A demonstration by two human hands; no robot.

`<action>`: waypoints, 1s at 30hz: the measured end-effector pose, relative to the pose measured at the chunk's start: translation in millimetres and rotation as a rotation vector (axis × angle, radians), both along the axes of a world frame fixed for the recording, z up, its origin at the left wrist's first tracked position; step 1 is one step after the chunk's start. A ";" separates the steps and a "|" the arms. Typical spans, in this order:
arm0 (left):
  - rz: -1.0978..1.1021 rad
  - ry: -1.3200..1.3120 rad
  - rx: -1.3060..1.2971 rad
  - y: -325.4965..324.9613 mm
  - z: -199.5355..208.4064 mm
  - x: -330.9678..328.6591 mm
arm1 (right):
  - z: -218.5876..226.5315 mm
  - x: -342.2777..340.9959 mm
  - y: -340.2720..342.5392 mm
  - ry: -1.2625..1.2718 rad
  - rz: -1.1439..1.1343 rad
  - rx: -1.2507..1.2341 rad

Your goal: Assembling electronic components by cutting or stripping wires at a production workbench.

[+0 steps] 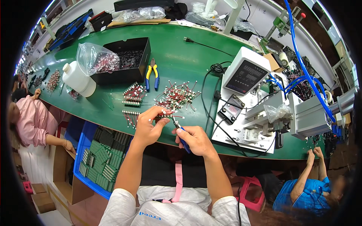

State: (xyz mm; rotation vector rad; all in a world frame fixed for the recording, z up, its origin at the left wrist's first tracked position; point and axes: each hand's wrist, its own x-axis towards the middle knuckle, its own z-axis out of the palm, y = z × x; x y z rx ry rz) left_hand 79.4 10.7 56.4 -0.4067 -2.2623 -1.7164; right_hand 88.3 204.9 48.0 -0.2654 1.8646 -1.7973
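Note:
My left hand (150,126) is closed around a small strip of parts with red wires (166,114), held just above the front edge of the green table. In my right hand (196,139) is a pair of blue-handled cutters (184,144), their metal tips up against the strip's wires. Behind my hands lies a loose pile of short red and black wire leads with white connectors (177,96). To the left of the pile stand wired strips in a block (134,98), with another row of them (131,116) nearer me.
Yellow-and-blue pliers (152,75) lie beside a black box (146,49) of dark parts. Left of it are a plastic bag (85,56) and a white bottle (78,81). A blue crate (81,150) holds green boards below. A machine with a display (247,71) stands right. Co-workers sit both sides.

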 end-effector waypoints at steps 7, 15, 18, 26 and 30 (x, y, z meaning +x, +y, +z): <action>-0.025 -0.058 0.263 3.6 -19.8 -6.3 | 1.1 -5.4 -4.0 -0.134 0.006 -0.179; -0.074 -0.182 0.629 0.1 -35.2 -12.6 | -7.7 -7.6 1.5 -0.267 -0.034 -0.312; -0.079 -0.063 0.586 0.7 -37.7 -7.2 | 2.2 -9.5 -0.1 -0.208 -0.047 -0.181; 0.075 -0.110 0.501 -4.3 -29.8 8.2 | 28.2 -25.8 -13.5 0.488 -0.156 0.907; 0.111 -0.056 0.250 -12.9 -27.4 7.8 | 18.7 -25.1 -8.3 0.382 -0.240 0.514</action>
